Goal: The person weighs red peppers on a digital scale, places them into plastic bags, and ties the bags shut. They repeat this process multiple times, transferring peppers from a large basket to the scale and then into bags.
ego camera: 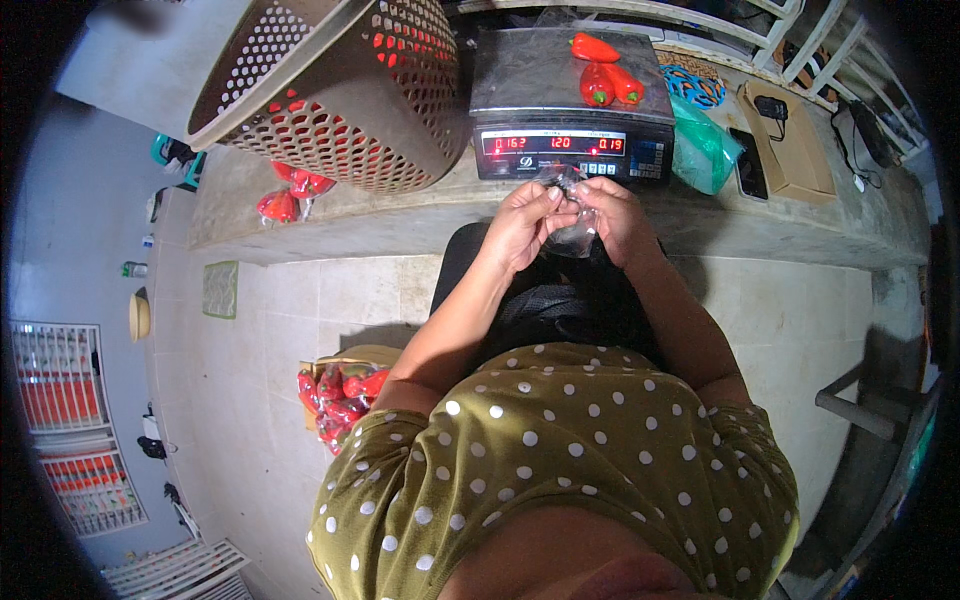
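Observation:
Both hands pinch a small transparent plastic bag (574, 238) in front of the counter's edge. My left hand (523, 221) grips it with thumb and fingers, and my right hand (616, 217) has hold of it from the other side. Just beyond them stands a digital weighing scale (517, 79) with a lit red display. Three red peppers (611, 84) lie towards the right of its metal plate. A tilted brown perforated plastic basket (337, 127) is left of the scale, and red peppers show through its holes. Beside its base lie bagged red peppers (281, 205).
Right of the scale are a green plastic bag (701, 150), a smartphone (750, 161) and a cardboard tray (799, 154) with a black adapter (770, 109). Bagged red peppers (341, 397) sit in a cardboard box on the floor at my left. The concrete counter (360, 225) runs across.

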